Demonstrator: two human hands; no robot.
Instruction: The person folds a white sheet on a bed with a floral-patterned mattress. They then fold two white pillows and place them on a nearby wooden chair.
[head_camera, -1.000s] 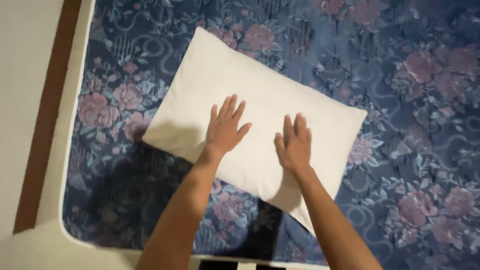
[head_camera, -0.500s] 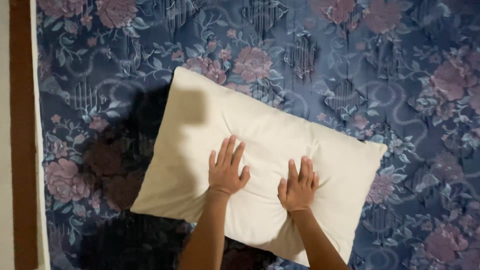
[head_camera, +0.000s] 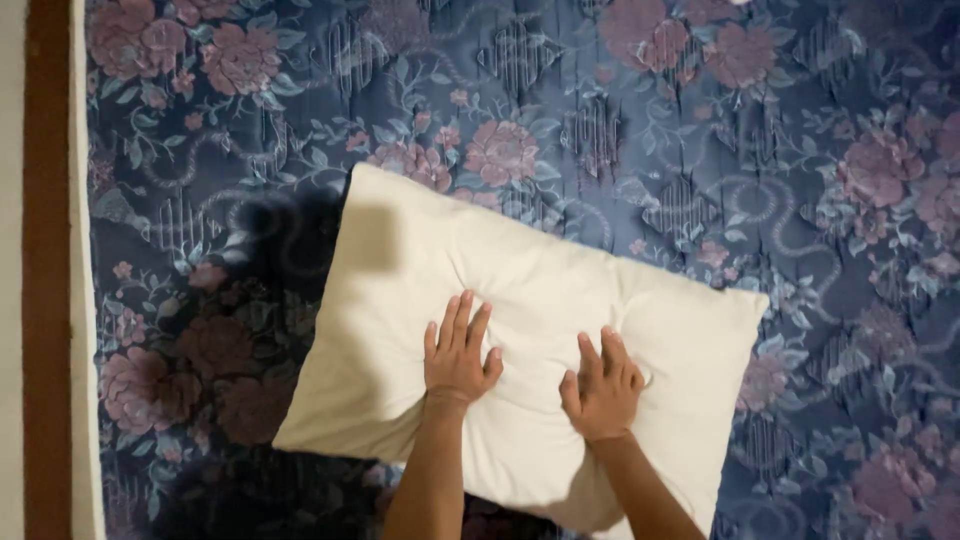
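Pillow (head_camera: 530, 370): cream, lying askew on floral mattress (head_camera: 650, 150), one corner near 5 o'clock edge. Left hand (head_camera: 458, 355) and right hand (head_camera: 600, 390) flat, fingers spread, pressing centre, gripping nothing. Risk: uneven push slides pillow off mattress edge.

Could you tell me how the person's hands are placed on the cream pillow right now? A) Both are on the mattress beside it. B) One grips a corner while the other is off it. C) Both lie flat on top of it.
C: the left hand and right hand both press palm-down on the pillow, which dents around them.
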